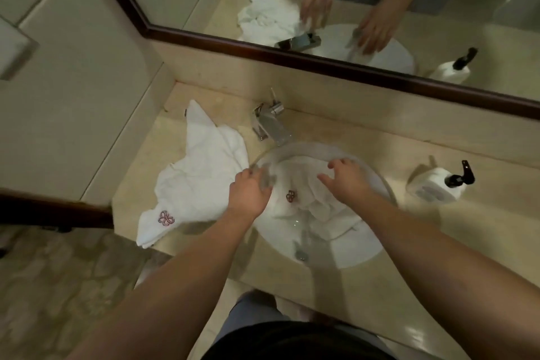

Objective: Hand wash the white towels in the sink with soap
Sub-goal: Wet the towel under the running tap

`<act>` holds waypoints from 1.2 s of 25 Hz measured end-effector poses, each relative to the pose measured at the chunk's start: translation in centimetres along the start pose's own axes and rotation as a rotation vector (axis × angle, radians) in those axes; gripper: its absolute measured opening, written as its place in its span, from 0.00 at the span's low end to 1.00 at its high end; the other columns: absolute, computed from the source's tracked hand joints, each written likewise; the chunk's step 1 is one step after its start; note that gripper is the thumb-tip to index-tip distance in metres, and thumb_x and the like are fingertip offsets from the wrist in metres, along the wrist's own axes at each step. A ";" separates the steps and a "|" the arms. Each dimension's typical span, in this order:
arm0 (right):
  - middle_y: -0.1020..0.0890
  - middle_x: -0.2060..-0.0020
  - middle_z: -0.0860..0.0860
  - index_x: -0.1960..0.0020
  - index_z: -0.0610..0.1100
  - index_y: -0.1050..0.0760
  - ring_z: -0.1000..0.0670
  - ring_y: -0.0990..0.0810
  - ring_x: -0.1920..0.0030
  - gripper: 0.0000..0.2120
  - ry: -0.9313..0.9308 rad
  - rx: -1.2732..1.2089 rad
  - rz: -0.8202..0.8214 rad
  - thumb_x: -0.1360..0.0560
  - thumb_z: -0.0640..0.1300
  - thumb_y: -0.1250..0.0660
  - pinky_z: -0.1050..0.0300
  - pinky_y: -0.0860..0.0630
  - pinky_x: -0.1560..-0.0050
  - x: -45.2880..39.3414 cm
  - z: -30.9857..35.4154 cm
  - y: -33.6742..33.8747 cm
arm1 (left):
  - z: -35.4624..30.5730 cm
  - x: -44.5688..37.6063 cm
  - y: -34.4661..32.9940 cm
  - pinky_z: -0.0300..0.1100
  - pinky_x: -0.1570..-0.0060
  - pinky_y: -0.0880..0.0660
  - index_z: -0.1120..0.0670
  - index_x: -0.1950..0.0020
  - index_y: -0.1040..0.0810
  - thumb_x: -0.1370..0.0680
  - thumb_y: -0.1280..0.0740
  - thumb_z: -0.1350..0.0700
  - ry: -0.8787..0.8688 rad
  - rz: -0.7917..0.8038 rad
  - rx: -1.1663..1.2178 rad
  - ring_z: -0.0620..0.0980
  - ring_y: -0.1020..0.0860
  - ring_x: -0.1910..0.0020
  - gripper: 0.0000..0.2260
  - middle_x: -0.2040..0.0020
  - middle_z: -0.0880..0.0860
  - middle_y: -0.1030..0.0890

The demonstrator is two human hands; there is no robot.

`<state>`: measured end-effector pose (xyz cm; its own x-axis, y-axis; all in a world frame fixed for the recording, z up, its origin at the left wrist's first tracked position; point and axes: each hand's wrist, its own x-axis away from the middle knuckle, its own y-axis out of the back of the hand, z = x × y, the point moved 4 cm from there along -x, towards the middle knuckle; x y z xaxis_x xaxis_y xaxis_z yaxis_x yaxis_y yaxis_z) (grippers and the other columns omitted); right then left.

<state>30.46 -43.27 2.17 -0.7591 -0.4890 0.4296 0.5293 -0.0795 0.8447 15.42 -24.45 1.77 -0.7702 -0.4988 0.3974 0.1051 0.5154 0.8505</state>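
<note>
Both hands — left (250, 193), right (347, 181) — pressing towel (306, 199) in sink (365, 245).

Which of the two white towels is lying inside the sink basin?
The towel in the basin, under the right hand and beside the left hand, with its red emblem facing up. The other towel lies on the counter, left of the sink.

Bare forearms, black top (295, 342), grey-blue trousers (248, 313).
</note>
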 end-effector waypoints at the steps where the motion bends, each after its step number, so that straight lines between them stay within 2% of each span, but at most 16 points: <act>1: 0.25 0.36 0.43 0.33 0.43 0.28 0.42 0.29 0.35 0.23 -0.006 -0.005 -0.013 0.20 0.57 0.38 0.47 0.31 0.36 -0.9 1.0 0.3 | 0.7 -0.6 0.5 0.50 0.34 0.32 0.52 0.24 0.33 0.19 0.38 0.48 0.000 -0.005 -0.009 0.58 0.33 0.31 0.23 0.30 0.59 0.29; 4: 0.21 0.44 0.41 0.40 0.39 0.24 0.40 0.24 0.42 0.19 -0.050 -0.059 -0.085 0.20 0.53 0.39 0.48 0.27 0.44 -4.0 3.6 1.9 | 2.1 -2.8 1.9 0.49 0.31 0.36 0.53 0.24 0.33 0.18 0.40 0.47 -0.031 0.002 -0.039 0.57 0.36 0.28 0.23 0.27 0.58 0.32; 6: 0.19 0.54 0.40 0.50 0.36 0.22 0.39 0.21 0.51 0.18 -0.089 -0.106 -0.111 0.20 0.51 0.40 0.48 0.24 0.52 -6.4 5.5 2.8 | 2.8 -4.7 2.7 0.49 0.32 0.36 0.53 0.25 0.33 0.18 0.39 0.47 -0.061 -0.002 -0.064 0.57 0.35 0.28 0.23 0.28 0.58 0.31; 8: 0.21 0.63 0.40 0.59 0.35 0.24 0.39 0.21 0.59 0.19 -0.124 -0.135 -0.106 0.21 0.50 0.40 0.49 0.26 0.61 -8.9 7.4 3.5 | 3.4 -6.5 3.3 0.50 0.33 0.34 0.53 0.25 0.33 0.19 0.38 0.47 -0.082 -0.002 -0.067 0.58 0.33 0.29 0.23 0.30 0.58 0.29; 10: 0.24 0.68 0.43 0.64 0.38 0.27 0.40 0.23 0.62 0.19 -0.140 -0.149 -0.093 0.22 0.51 0.40 0.52 0.31 0.65 -11.6 9.3 3.7 | 4.0 -8.2 3.4 0.49 0.33 0.34 0.52 0.24 0.34 0.19 0.38 0.47 -0.101 0.016 -0.077 0.58 0.34 0.29 0.24 0.29 0.58 0.30; 13: 0.23 0.65 0.45 0.63 0.42 0.27 0.41 0.22 0.60 0.22 -0.143 -0.136 -0.085 0.22 0.59 0.41 0.53 0.28 0.61 -15.2 11.8 3.8 | 4.6 -10.4 3.3 0.48 0.31 0.38 0.51 0.22 0.36 0.18 0.40 0.47 -0.124 0.048 -0.085 0.57 0.38 0.26 0.24 0.26 0.57 0.33; 18: 0.21 0.65 0.44 0.67 0.46 0.31 0.40 0.20 0.60 0.28 -0.146 -0.145 -0.162 0.25 0.70 0.43 0.48 0.25 0.60 -18.6 13.2 4.0 | 4.9 -12.7 2.7 0.50 0.30 0.38 0.51 0.23 0.35 0.18 0.39 0.49 -0.150 0.066 -0.052 0.57 0.38 0.26 0.23 0.27 0.57 0.32; 22: 0.22 0.64 0.45 0.65 0.45 0.30 0.40 0.20 0.57 0.27 -0.156 -0.001 -0.212 0.22 0.67 0.43 0.50 0.26 0.54 -18.9 13.5 4.4 | 5.0 -13.4 2.1 0.49 0.30 0.38 0.51 0.24 0.34 0.19 0.39 0.49 -0.158 0.089 -0.031 0.56 0.37 0.27 0.23 0.28 0.56 0.31; 24: 0.19 0.58 0.43 0.59 0.45 0.25 0.40 0.20 0.53 0.24 -0.166 0.023 -0.230 0.20 0.64 0.44 0.48 0.26 0.48 -19.0 13.5 4.1 | 4.9 -13.6 1.9 0.49 0.30 0.37 0.51 0.25 0.33 0.19 0.39 0.49 -0.181 0.078 -0.019 0.56 0.36 0.27 0.22 0.29 0.56 0.30; 27: 0.18 0.52 0.41 0.49 0.42 0.21 0.39 0.21 0.50 0.25 -0.242 -0.053 -0.206 0.20 0.63 0.43 0.48 0.27 0.46 -19.3 13.0 3.6 | 4.6 -13.7 1.9 0.49 0.31 0.37 0.51 0.26 0.32 0.19 0.39 0.50 -0.189 0.060 0.007 0.56 0.35 0.28 0.21 0.30 0.56 0.29; 30: 0.20 0.58 0.45 0.55 0.42 0.23 0.41 0.21 0.54 0.26 -0.272 -0.159 -0.167 0.22 0.65 0.41 0.49 0.24 0.50 -18.8 12.1 3.7 | 4.0 -13.3 1.7 0.48 0.32 0.36 0.51 0.26 0.32 0.19 0.40 0.49 -0.199 0.059 -0.007 0.55 0.35 0.29 0.21 0.30 0.56 0.29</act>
<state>42.07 -23.88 1.11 -0.9019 -0.2102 0.3773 0.4256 -0.2833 0.8594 23.30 -14.20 -3.46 -0.8716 -0.3203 0.3711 0.1571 0.5346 0.8304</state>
